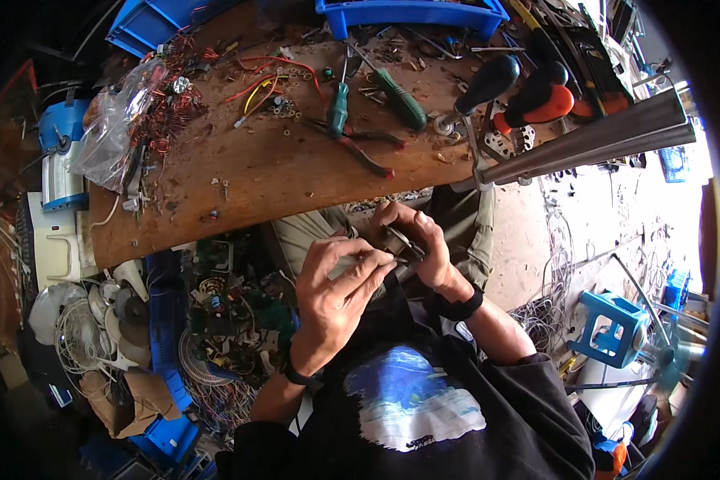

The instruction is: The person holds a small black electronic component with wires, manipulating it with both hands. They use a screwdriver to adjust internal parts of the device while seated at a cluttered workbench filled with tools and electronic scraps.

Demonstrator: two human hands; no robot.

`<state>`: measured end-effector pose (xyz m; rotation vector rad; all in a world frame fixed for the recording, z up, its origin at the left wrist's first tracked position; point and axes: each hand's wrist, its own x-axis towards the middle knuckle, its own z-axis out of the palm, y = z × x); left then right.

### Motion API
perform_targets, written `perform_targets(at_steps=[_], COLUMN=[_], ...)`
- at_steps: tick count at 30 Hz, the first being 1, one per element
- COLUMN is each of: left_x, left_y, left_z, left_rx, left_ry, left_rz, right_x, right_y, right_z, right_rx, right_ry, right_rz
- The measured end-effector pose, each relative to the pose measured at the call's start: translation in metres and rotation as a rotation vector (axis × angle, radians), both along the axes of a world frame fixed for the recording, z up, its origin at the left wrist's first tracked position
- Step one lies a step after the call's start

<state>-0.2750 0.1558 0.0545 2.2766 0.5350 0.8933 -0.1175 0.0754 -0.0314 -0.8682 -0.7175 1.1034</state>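
Over my lap, just in front of the wooden bench (272, 204), my right hand (429, 244) grips a small round metal part (399, 243), dark at the rim and brownish on its face. Its exact kind is hard to tell. My left hand (334, 292) reaches in from the other side, fingertips pinched together against the part's lower edge. Whatever lies between those fingertips is too small or hidden to make out. Both wrists wear dark bands.
On the bench lie red-handled pliers (366, 156), a green screwdriver (338, 110), a second green-handled tool (400, 100) and copper scraps (164, 112). Metal bars (592, 140) jut out at the right. Circuit boards (232, 296) fill the space below left. A blue tray (412, 16) stands at the back.
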Motion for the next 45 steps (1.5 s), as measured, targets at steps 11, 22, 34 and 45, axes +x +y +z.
perform_targets(at_steps=[11, 22, 34, 45], left_x=[-0.001, -0.008, 0.009, 0.011], left_y=[-0.003, 0.002, -0.006, 0.014], left_z=[0.001, -0.009, -0.003, 0.007], left_rx=[0.18, -0.469, -0.545, -0.728], left_ry=[0.175, 0.001, 0.029, 0.139], left_rz=[-0.023, -0.067, -0.058, -0.001], right_x=[0.013, 0.024, 0.02, 0.002], right_y=[0.012, 0.004, 0.004, 0.001], right_z=[0.009, 0.014, -0.035, 0.015], right_rx=[-0.007, -0.053, 0.176, -0.548], right_ry=[-0.34, -0.332, -0.629, 0.898], right_rz=[-0.127, -0.033, -0.269, 0.337])
